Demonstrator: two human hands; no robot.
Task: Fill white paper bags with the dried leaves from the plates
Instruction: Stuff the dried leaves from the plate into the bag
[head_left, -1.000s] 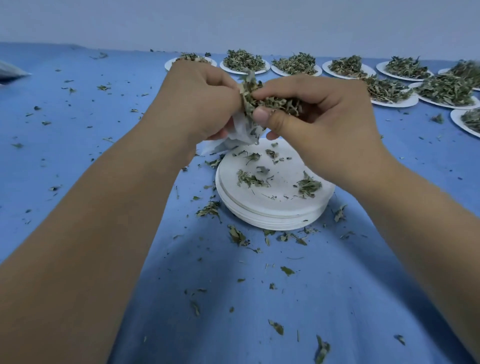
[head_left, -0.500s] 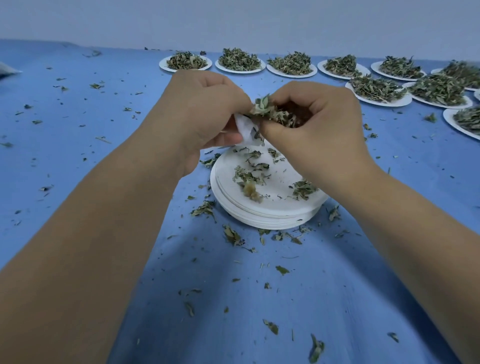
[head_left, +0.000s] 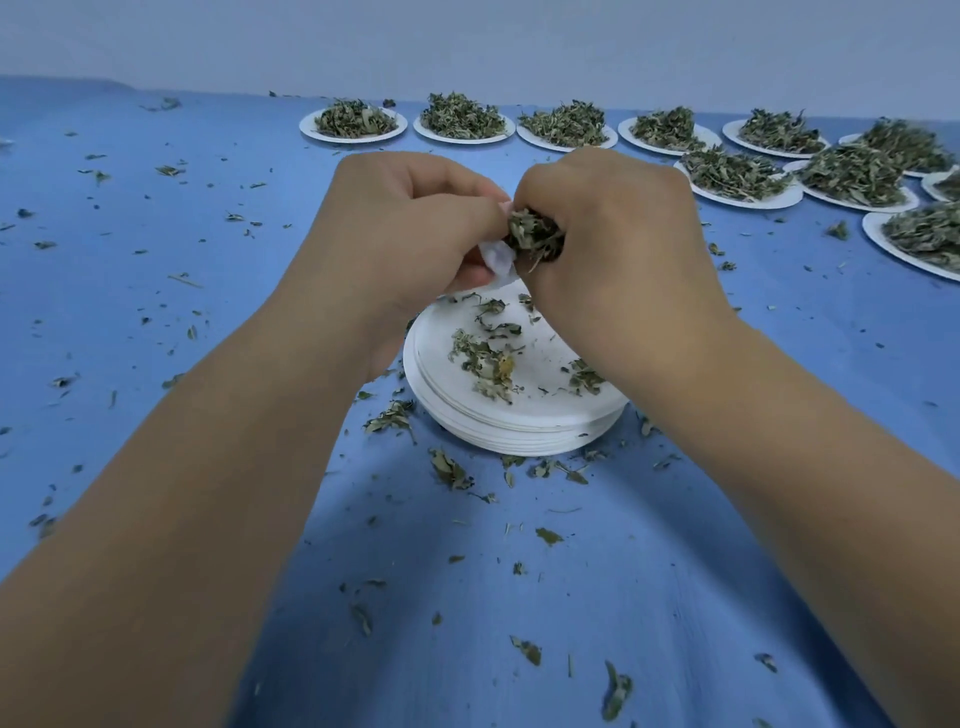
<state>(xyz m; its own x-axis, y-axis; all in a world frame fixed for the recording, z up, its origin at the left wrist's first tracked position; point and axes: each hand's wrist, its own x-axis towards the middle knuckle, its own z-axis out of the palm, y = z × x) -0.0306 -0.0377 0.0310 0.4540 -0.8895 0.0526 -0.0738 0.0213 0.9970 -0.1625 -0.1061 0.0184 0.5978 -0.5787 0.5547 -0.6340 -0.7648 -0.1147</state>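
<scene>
- Stack of white plates (head_left: 519, 434): sits on the cloth directly below your two hands. Your right wrist covers its far right edge. Loose leaf scraps (head_left: 485, 358) lie on the top plate.
- Filled plates (head_left: 311, 127): a row of heaped plates runs beyond the stack, with more crowded to its far right, all well apart from it.
- Obstruction: your knuckles face the camera, so most of the bag, including its mouth, is hidden.
- Left hand (head_left: 410, 234): above the stack's far left rim, fingers curled and pinching the white paper bag (head_left: 496, 257).
- Right hand (head_left: 613, 234): above the stack's far side, touching your left hand, fingers clenched round a clump of dried leaves (head_left: 532, 236) held against the bag.
- Bag: only a small crumpled white corner shows between your hands, held above the stack and clear of the top plate.
- Clump: grey-green, curled, with thin stems poking out.
- Blue cloth (head_left: 623, 597): covers the surface. Leaf fragments (head_left: 449, 470) litter it on every side of the stack, thickest along the near rim.
- Wall (head_left: 467, 41): plain and pale, behind the filled plates.
</scene>
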